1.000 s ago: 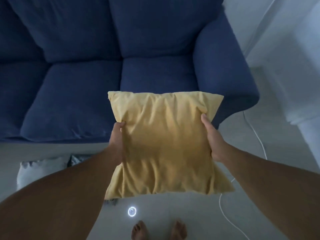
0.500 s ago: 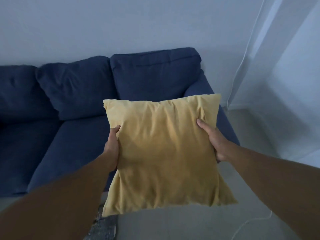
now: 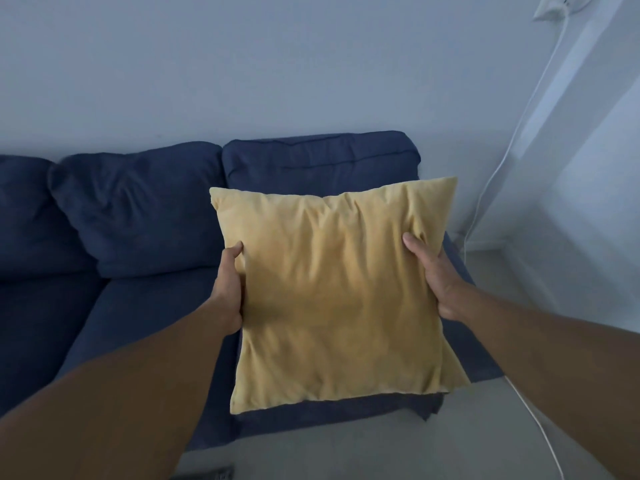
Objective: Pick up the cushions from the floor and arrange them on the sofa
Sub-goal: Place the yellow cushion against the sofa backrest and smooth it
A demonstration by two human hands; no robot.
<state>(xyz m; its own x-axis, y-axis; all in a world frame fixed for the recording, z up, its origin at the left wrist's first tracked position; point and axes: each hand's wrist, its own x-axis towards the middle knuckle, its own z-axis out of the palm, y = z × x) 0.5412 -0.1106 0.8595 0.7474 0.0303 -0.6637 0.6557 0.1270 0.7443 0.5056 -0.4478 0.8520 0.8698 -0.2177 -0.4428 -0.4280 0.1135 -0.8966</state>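
I hold a yellow square cushion [image 3: 332, 289] upright in the air, over the right-hand seat of a dark blue sofa [image 3: 138, 209]. My left hand [image 3: 228, 289] grips its left edge with the thumb on the front face. On the opposite edge my right hand [image 3: 433, 275] grips the same way. The cushion hides most of the right seat and part of the right back cushion [image 3: 318, 161]. The two other sofa seats to the left carry nothing.
A white cable [image 3: 502, 168] runs down the wall at the right and across the pale floor [image 3: 381, 445] beside the sofa's right arm. A dark patterned object [image 3: 211, 474] peeks in at the bottom edge. A plain wall stands behind the sofa.
The view has tilted up from the floor to the sofa and wall. The yellow cushion has moved forward and up toward the right seat, still held by both hands.
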